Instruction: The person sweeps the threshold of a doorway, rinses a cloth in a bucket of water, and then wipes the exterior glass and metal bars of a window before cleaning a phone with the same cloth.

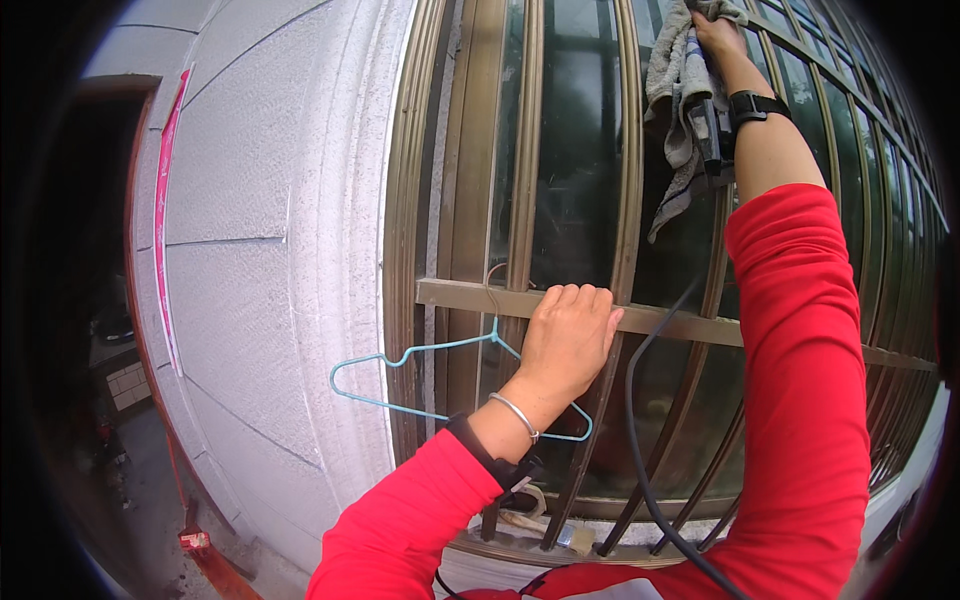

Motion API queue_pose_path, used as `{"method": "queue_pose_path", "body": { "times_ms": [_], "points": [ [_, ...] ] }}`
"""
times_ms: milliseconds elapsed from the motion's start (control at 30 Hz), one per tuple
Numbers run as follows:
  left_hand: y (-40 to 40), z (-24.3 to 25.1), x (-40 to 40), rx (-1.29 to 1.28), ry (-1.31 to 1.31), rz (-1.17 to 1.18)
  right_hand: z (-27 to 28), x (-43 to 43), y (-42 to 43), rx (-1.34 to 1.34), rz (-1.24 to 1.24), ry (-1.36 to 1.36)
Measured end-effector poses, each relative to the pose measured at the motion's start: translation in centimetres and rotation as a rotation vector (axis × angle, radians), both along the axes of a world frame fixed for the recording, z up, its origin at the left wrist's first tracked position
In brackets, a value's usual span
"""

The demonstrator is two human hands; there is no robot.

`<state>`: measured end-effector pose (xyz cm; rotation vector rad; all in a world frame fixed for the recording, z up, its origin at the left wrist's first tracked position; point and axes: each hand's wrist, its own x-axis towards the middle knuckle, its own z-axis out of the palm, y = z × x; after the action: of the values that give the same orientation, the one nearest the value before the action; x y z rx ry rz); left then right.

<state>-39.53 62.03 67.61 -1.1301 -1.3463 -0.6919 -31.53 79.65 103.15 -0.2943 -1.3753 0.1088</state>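
Observation:
My left hand (574,337) grips the horizontal metal crossbar (675,322) of a brown window grille. A light blue wire hanger (420,347) hooks over that crossbar, partly behind my left wrist. At the top, my right hand (718,34) holds a grey cloth (679,90) against the grille's upper bars. The cloth hangs down in folds, and a dark object (706,131) shows among them below the hand. Dark glass panes (581,150) lie behind the bars.
A black cable (637,420) curves down in front of the grille. On the sill sits a paintbrush (576,538). To the left are a pale block wall (225,165) with a pink paper strip (161,225), a dark doorway (82,225) and a red-brown object (217,574) near the ground.

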Motion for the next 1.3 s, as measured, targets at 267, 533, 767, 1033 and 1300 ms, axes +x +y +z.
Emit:
{"method": "queue_pose_path", "body": {
  "times_ms": [267,533,767,1033,1300],
  "points": [
    [0.4,-0.5,1.2,0.021,0.070,0.001,-7.9,0.9,3.4,0.027,0.461,-0.050],
    [0.4,-0.4,0.5,-0.017,0.048,0.035,-23.1,0.9,1.5,0.028,0.125,-0.077],
    [0.3,-0.3,0.2,-0.018,0.019,0.009,-30.7,5.1,-4.0,-0.180,-0.178,-0.360],
    [0.7,-0.5,0.3,-0.037,0.014,0.011,-26.8,6.4,-5.1,0.125,-0.268,-0.285],
    [-0.1,-0.5,-0.3,-0.057,0.027,0.028,-12.1,1.8,-6.1,0.163,-0.119,0.063]
  ]
}}
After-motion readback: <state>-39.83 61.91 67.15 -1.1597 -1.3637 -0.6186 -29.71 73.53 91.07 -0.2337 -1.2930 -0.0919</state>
